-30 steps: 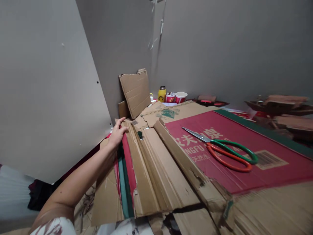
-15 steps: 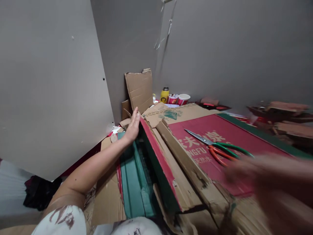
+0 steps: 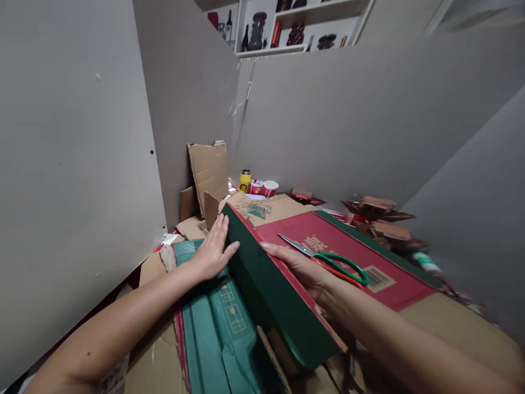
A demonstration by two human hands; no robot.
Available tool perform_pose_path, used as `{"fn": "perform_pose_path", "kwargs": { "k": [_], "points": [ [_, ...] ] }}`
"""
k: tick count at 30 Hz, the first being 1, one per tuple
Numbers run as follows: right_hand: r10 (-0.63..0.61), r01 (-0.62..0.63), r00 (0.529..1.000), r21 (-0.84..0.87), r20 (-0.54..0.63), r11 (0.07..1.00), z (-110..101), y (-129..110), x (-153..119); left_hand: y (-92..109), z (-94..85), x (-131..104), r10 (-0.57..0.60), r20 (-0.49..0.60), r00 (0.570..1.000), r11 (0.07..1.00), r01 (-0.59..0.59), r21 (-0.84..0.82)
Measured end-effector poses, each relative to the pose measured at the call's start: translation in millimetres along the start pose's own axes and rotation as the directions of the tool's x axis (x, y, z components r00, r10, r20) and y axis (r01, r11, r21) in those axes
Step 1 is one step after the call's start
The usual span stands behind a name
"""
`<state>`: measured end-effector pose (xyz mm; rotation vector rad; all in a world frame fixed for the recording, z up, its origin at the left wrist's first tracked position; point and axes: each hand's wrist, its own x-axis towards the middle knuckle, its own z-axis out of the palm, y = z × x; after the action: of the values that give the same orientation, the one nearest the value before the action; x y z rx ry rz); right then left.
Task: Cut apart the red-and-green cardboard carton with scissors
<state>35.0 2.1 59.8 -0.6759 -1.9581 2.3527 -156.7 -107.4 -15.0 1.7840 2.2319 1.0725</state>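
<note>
A cardboard flap (image 3: 266, 298), dark green on the face toward me with a red edge, stands up at a slant in the middle. My left hand (image 3: 215, 249) lies against that green face, fingers stretched and thumb apart. From the right, my right hand (image 3: 305, 271) reaches to the flap's far side. Its thumb lies along the red edge, while the other fingers are hidden. Just beyond it, scissors (image 3: 315, 254) with one green and one red-orange handle lie on the red printed cardboard (image 3: 283, 221). Below my left hand is a folded green cardboard piece (image 3: 205, 328).
Brown cardboard (image 3: 209, 169) leans upright in the back corner. Beside it stand a yellow bottle (image 3: 244, 181) and two paper cups (image 3: 270, 189). Brown boat-like models (image 3: 379, 208) sit at the back right. Grey panels (image 3: 328, 120) enclose the area, with a shelf (image 3: 273, 53) behind.
My right hand has come in from the right, past the scissors, to the flap. The flap leans differently, showing more green, and my left hand lies lower on it. The view has shifted.
</note>
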Motion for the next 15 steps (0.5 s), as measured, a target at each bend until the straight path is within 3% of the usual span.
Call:
{"fn": "perform_pose_path", "kwargs": {
  "k": [3,6,11,15],
  "points": [
    [0.024,-0.021,0.997,0.041,-0.067,0.999,-21,3,-4,-6,5.5,-11,-0.128,0.154,0.98,0.99,0.118,0.078],
    [-0.01,-0.021,0.98,-0.156,-0.199,0.988,-46,4,-7,-12,10.8,-20,-0.196,0.284,0.939,0.969,0.141,0.202],
    [-0.135,-0.039,0.953,-0.551,-0.272,0.833,-84,-4,-5,-15,13.0,-25,-0.165,0.265,0.95,0.956,0.088,0.279],
    [-0.193,-0.096,0.906,-0.627,-0.376,0.773,-109,-6,-5,-17,11.7,-26,-0.157,0.263,0.952,0.953,0.076,0.295]
  ]
}}
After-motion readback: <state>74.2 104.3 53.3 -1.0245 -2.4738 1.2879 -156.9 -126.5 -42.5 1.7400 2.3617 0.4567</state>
